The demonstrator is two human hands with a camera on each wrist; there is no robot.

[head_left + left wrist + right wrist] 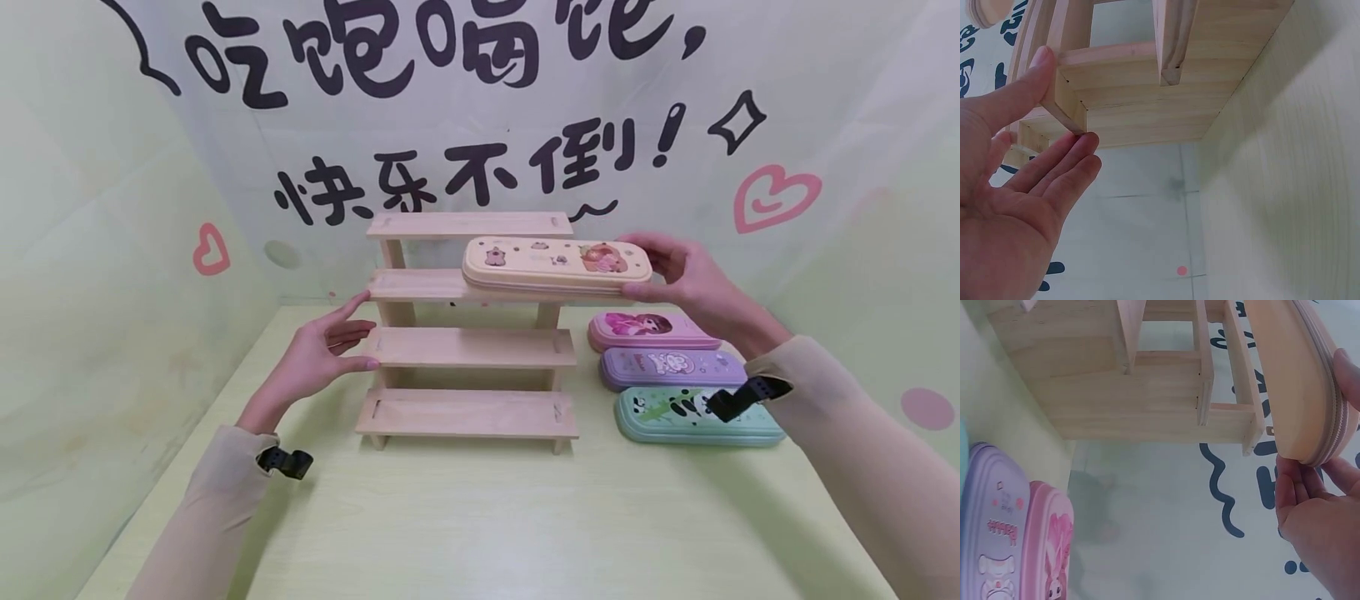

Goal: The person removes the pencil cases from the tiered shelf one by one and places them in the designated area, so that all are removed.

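In the head view my right hand [686, 271] grips the right end of a cream zippered pencil case [555, 262], holding it level in front of the upper tiers of a wooden step shelf [472, 346]. The right wrist view shows the thumb on the zipper side of the case [1300, 381] and the fingertips at its end. My left hand [318, 350] is at the shelf's left side. The left wrist view shows that hand [1029, 187] pinching a board end [1066, 103] between thumb and fingers.
Right of the shelf, pink [652, 331], purple [671, 368] and green [697, 417] pencil cases lie one in front of another on the pale table [465, 517]. A printed cloth wall [510, 108] stands close behind.
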